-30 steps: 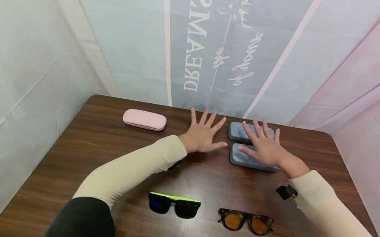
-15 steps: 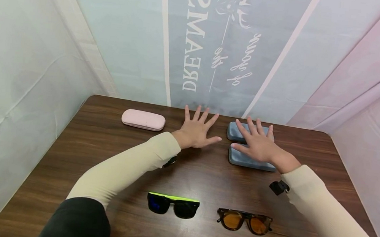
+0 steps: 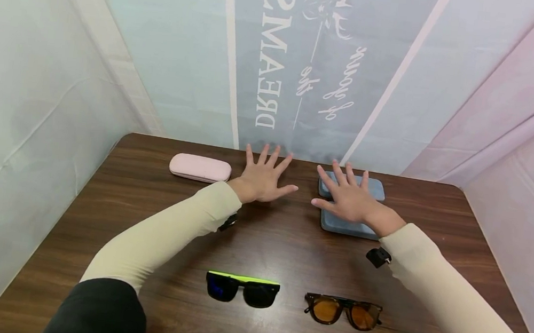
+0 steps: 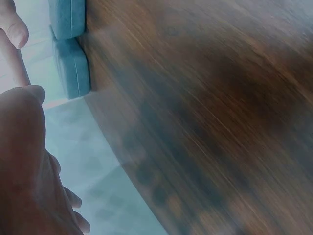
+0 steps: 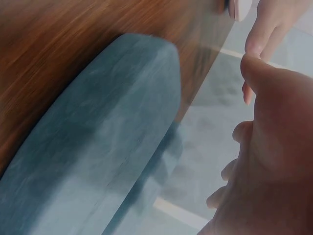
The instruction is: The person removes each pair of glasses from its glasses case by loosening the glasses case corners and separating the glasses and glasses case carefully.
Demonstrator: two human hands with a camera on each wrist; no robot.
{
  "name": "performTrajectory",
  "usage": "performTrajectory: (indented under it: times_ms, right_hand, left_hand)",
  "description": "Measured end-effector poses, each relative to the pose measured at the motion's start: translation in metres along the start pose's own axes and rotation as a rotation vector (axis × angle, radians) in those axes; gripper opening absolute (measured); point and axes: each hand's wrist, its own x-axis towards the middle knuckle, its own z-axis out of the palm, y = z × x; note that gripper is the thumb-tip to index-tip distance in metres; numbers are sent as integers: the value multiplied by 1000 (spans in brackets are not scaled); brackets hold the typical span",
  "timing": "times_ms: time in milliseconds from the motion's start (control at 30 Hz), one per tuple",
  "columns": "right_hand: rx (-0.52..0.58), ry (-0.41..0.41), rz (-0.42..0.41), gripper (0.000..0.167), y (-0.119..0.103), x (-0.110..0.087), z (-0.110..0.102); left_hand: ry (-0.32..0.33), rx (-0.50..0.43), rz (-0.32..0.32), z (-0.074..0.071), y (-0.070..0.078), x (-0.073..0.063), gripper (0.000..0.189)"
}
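Backdrop: pale blue, white and pink cloth (image 3: pixel 177 45) hangs around three sides, its middle panel bearing the word DREAMS in flipped white lettering beside an antlered deer emblem.

Surface: dark wood-grain table (image 3: pixel 184 319) with rounded far corners.

Left hand: a person's left hand (image 3: pixel 262 179) reaches to the table's far edge, palm down, fingers straight and widely spread, holding nothing.

Right hand: the right hand (image 3: pixel 348 198) hovers over the blue cases, its fingers likewise straight and fanned, with nothing in its grasp.

Cases: a pink case (image 3: pixel 200 168) lies closed at far left, just beyond the left hand's wrist; the far blue case (image 3: pixel 375 188) and near blue case (image 3: pixel 343 227) lie one in front of the other at right, each partly hidden by the right hand.

Eyewear: black sunglasses (image 3: pixel 242 291) edged in neon green lie nearer the wearer, left of tortoiseshell glasses (image 3: pixel 342 312) with amber lenses.

Clothing: cream sleeves (image 3: pixel 164 231) cover both forearms; a black device (image 3: pixel 378 257) sits at the right wrist.
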Motion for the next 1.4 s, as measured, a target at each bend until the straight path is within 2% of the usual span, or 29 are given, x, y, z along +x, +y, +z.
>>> performTrajectory:
  times_ms: [367, 700, 900, 1200, 1400]
  right_hand:
    - [11, 10, -41, 85, -26, 24, -1]
    - [31, -4, -21, 83, -44, 39, -1]
    - [12, -7, -8, 84, -46, 43, 2]
    - [-18, -28, -7, 85, -54, 51, 2]
    - [16, -18, -25, 85, -62, 56, 4]
  left_hand:
    - [-3, 23, -24, 3, -18, -7, 87]
    - [5, -26, -42, 9, -32, -14, 87]
    - [25, -65, -45, 6, -43, -17, 87]
    - [-13, -70, -50, 5, -65, -24, 88]
    - [0, -93, -54, 6, -82, -28, 87]
